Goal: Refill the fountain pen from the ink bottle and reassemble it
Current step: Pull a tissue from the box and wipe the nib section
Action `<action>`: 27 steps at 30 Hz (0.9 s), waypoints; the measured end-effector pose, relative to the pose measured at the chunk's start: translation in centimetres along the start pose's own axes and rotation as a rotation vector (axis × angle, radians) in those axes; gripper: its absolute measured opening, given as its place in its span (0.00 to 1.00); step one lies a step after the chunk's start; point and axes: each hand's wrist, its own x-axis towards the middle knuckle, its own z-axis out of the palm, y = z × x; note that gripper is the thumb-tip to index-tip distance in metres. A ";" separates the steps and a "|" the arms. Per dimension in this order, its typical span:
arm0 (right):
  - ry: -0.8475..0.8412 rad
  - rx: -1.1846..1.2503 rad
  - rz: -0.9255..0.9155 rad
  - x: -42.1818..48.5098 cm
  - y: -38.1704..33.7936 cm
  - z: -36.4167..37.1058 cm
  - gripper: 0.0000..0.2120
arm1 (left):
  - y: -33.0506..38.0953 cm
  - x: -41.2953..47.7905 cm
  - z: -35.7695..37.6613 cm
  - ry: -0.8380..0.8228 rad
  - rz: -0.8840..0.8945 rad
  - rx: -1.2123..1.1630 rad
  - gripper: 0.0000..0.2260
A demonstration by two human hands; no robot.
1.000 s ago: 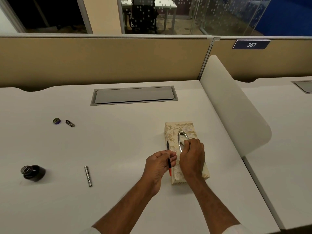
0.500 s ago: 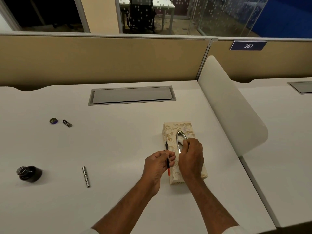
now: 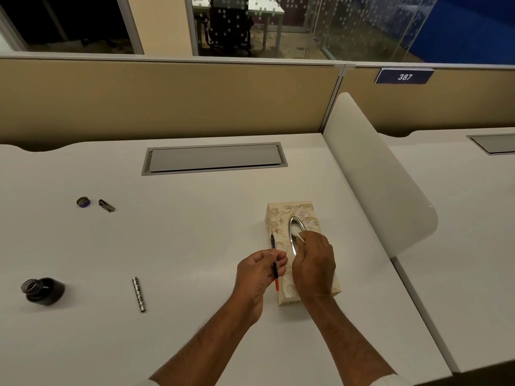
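Observation:
My left hand [image 3: 259, 270] grips the pen's inner section [image 3: 274, 259], nib pointing away, its red converter end toward me. Just right of it, my right hand [image 3: 313, 263] rests on a patterned tissue box [image 3: 281, 218] and pinches a white tissue [image 3: 297, 234] at the box's oval slot. The open ink bottle [image 3: 43, 291] stands at the near left of the white desk [image 3: 181, 232]. The silver pen barrel [image 3: 139, 294] lies between the bottle and my hands. Farther back on the left lie the bottle lid [image 3: 83, 202] and the pen cap [image 3: 106, 205].
A grey cable hatch [image 3: 214, 158] is set into the desk at the back. A curved white divider [image 3: 373, 176] rises on the right, with a neighbouring desk [image 3: 459, 218] beyond it. Beige partition panels [image 3: 167, 101] close off the rear.
A bit of white tissue now shows at the box's slot, pinched in my right fingers. My left hand still holds the pen section in the same place.

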 end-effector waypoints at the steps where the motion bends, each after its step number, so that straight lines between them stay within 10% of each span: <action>1: 0.003 0.002 -0.010 -0.1 -0.1 -0.1 0.03 | 0.0 0.0 0.0 -0.002 -0.002 0.001 0.08; 9: 0.010 0.150 -0.040 -0.1 -1.3 -1.3 0.15 | 1.2 -0.8 0.1 -0.036 -0.049 -0.056 0.07; 27: -0.170 1.004 0.676 2.1 -11.6 -6.2 0.08 | 7.4 -8.4 -3.5 -0.232 0.183 0.065 0.10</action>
